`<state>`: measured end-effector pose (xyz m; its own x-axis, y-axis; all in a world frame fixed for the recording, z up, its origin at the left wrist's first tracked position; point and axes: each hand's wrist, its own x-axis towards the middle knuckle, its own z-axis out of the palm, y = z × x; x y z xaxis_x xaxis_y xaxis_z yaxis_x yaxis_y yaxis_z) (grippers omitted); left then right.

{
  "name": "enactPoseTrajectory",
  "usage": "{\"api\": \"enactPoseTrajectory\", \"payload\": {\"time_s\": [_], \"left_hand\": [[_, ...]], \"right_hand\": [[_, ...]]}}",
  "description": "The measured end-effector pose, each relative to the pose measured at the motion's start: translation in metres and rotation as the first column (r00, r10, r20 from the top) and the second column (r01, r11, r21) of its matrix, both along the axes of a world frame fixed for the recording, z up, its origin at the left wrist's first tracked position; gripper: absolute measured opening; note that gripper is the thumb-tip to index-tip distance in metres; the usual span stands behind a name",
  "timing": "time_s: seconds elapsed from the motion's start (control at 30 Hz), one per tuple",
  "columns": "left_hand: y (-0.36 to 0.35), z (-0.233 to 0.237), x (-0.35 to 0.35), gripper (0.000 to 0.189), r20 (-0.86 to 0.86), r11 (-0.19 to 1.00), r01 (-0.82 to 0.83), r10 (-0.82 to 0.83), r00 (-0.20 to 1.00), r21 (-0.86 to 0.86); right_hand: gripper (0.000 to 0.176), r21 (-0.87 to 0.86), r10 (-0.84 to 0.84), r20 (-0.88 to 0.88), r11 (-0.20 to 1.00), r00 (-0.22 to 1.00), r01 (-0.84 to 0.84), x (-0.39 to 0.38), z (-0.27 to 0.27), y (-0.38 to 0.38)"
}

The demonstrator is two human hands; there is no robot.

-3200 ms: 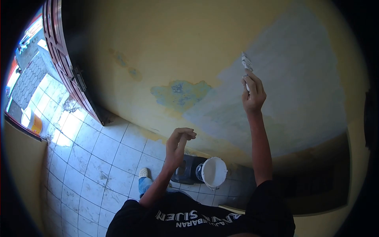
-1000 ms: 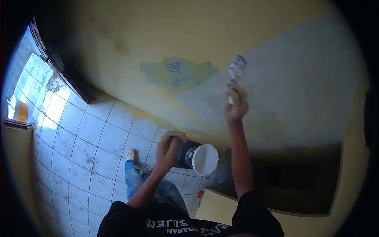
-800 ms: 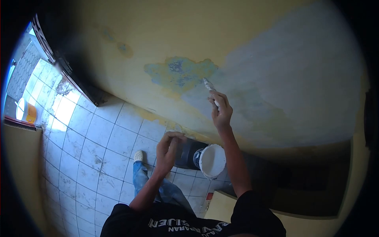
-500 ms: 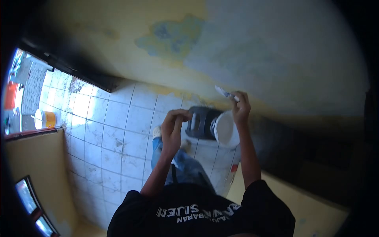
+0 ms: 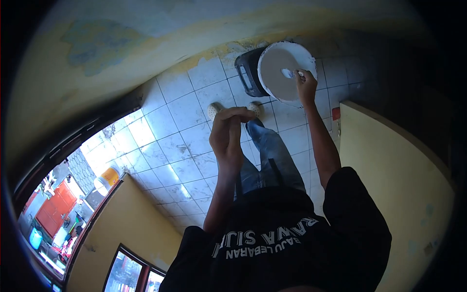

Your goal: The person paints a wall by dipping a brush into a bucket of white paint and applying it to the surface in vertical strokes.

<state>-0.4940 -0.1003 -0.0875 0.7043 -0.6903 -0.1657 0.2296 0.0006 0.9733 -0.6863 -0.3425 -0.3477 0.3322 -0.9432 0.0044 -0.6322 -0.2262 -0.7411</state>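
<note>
Here, brush [image 5: 287, 73] in right hand [image 5: 306, 86] over the white bucket [image 5: 304, 55].

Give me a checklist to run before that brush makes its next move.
1. Brush held: ok, the right hand grips it.
2. Paint available: ok, paint shows in the bucket.
3. Brush loaded: cannot tell; it is over the paint, but whether it dips in is unclear.
4. Left hand free: ok, nothing shows in it.
5. Bucket well supported: cannot tell, its base is hidden.
6. Wall patch covered: not ok, blue-grey shows there.
</note>
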Motion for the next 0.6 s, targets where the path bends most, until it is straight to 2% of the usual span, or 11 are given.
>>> {"api": "enactPoseTrajectory", "payload": {"time_s": [0.13,0.23,0.3,0.43,0.53,0.6], "left_hand": [[-0.027,-0.006,-0.014,0.021,0.000,0.998,0.058,-0.058,0.998,-0.033],[-0.039,-0.010,-0.018,0.021,0.034,0.995,0.082,-0.080,0.996,-0.057],[-0.043,-0.010,-0.020,0.021,0.090,0.997,0.080,-0.079,0.993,-0.008],[-0.042,-0.009,-0.020,0.022,0.118,0.995,0.060,-0.069,0.991,0.079],[-0.038,-0.016,-0.016,0.022,0.111,0.997,0.046,-0.053,0.992,0.067],[-0.038,-0.018,-0.015,0.022,0.119,0.997,0.025,-0.033,0.992,0.071]], "right_hand": [[0.017,-0.014,0.024,-0.033,1.000,0.999,-0.025,0.003,-0.050,-0.011],[0.019,0.039,0.018,-0.086,0.999,0.996,-0.014,0.004,-0.073,-0.018],[0.020,0.051,0.018,-0.113,0.999,0.993,-0.012,0.003,-0.082,-0.018],[0.020,-0.022,0.014,-0.107,1.000,0.994,-0.017,-0.004,-0.073,-0.026],[0.017,-0.065,0.000,-0.051,0.998,0.999,-0.003,-0.009,-0.045,-0.024],[0.019,0.245,-0.016,0.143,0.969,0.990,-0.020,-0.014,-0.045,-0.022]]}}
